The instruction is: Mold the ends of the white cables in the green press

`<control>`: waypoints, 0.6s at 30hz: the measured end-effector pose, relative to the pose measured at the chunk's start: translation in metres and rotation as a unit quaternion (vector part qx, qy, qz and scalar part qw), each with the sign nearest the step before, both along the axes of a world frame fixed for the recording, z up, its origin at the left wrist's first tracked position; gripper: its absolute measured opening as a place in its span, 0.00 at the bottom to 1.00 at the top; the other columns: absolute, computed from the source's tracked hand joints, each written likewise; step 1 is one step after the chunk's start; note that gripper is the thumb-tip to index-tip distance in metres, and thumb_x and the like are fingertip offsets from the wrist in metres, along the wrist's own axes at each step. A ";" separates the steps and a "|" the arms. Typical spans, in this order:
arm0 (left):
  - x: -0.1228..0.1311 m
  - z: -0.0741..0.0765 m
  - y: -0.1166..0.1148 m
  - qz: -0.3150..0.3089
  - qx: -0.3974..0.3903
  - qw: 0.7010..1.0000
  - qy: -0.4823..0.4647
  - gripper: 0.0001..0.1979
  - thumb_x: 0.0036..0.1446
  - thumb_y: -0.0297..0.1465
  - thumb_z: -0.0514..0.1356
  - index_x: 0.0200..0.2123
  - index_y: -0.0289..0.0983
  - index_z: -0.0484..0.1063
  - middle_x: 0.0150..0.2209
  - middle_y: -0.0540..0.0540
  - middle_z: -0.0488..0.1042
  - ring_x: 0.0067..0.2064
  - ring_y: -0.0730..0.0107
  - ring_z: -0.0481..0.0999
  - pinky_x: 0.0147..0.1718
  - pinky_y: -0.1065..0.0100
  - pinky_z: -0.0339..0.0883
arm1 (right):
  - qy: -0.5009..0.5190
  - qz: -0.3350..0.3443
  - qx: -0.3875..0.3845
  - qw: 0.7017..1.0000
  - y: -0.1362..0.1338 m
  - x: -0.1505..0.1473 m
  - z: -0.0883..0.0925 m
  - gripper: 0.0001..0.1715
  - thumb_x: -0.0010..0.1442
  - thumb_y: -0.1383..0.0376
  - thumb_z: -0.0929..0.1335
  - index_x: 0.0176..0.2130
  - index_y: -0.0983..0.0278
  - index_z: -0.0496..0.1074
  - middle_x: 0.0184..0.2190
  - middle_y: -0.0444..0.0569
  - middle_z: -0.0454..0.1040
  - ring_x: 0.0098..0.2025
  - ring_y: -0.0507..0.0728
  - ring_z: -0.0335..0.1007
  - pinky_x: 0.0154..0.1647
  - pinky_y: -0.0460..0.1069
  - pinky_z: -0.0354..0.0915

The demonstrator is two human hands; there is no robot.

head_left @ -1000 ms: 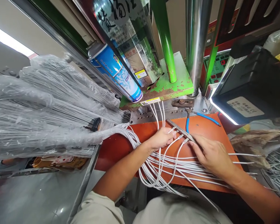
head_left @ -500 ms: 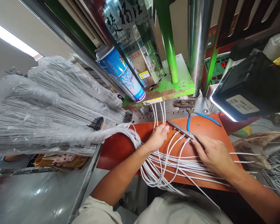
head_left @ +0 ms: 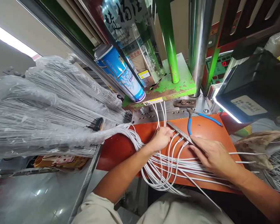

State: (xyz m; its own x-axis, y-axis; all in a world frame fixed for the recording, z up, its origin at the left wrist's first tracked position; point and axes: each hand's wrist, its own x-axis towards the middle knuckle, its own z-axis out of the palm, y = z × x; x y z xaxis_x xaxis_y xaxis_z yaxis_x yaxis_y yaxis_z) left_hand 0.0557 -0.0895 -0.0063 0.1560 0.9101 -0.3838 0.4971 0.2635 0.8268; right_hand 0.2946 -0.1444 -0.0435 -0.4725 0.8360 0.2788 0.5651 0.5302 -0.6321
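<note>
Left grip (head_left: 161,139) curls around white cables (head_left: 163,174); right grip (head_left: 213,157) lies open.

pass: orange board (head_left: 211,132) right of blue-handled pliers (head_left: 189,126) | block: white cables (head_left: 161,169), press column (head_left: 199,40)

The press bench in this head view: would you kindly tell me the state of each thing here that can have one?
Left hand: curled over the white cables.
Right hand: open, resting beside the steel bar.
White cables: looped across the orange board, ends fanned out.
Blue-handled pliers: lying with handles spread.
Spray can: tilted, capped.
Plastic-wrapped wire bundle: film covering it.
Digital display: lit, red digits.
</note>
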 end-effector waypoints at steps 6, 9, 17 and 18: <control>0.011 0.029 -0.033 -0.089 0.258 0.904 0.329 0.12 0.72 0.36 0.53 0.40 0.37 0.73 0.39 0.43 0.76 0.41 0.61 0.74 0.40 0.64 0.63 | -0.031 -0.061 0.044 0.997 0.000 -0.003 -0.005 0.17 0.76 0.58 0.60 0.57 0.60 0.70 0.48 0.48 0.80 0.42 0.58 0.77 0.38 0.52 0.61; 0.014 0.032 -0.053 -0.118 0.328 0.830 0.436 0.12 0.71 0.38 0.55 0.39 0.38 0.73 0.40 0.42 0.76 0.44 0.58 0.75 0.41 0.61 0.64 | -0.031 -0.056 0.052 0.997 0.001 -0.004 -0.006 0.17 0.76 0.59 0.60 0.57 0.61 0.70 0.49 0.49 0.80 0.43 0.59 0.77 0.39 0.52 0.62; 0.001 0.015 -0.051 -0.204 0.322 0.805 0.455 0.10 0.69 0.27 0.56 0.33 0.38 0.72 0.35 0.46 0.76 0.38 0.63 0.75 0.35 0.61 0.62 | -0.057 -0.048 0.026 0.997 0.000 -0.006 0.003 0.16 0.76 0.57 0.60 0.51 0.61 0.72 0.38 0.49 0.73 0.39 0.57 0.68 0.36 0.51 0.59; 0.000 0.017 -0.051 -0.203 0.333 0.804 0.448 0.09 0.69 0.28 0.57 0.34 0.38 0.73 0.35 0.46 0.75 0.38 0.63 0.75 0.35 0.61 0.62 | -0.067 -0.051 0.028 0.996 -0.001 -0.006 0.004 0.16 0.75 0.56 0.60 0.48 0.61 0.72 0.38 0.49 0.71 0.40 0.57 0.66 0.35 0.50 0.58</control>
State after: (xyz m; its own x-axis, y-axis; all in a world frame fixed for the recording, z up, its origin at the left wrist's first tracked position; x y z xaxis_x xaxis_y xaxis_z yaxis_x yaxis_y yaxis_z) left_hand 0.0555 -0.1403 0.0108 0.4253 0.9040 0.0435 0.9051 -0.4247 -0.0215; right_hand 0.2882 -0.1452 -0.0396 -0.4215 0.8665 0.2674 0.6954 0.4981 -0.5180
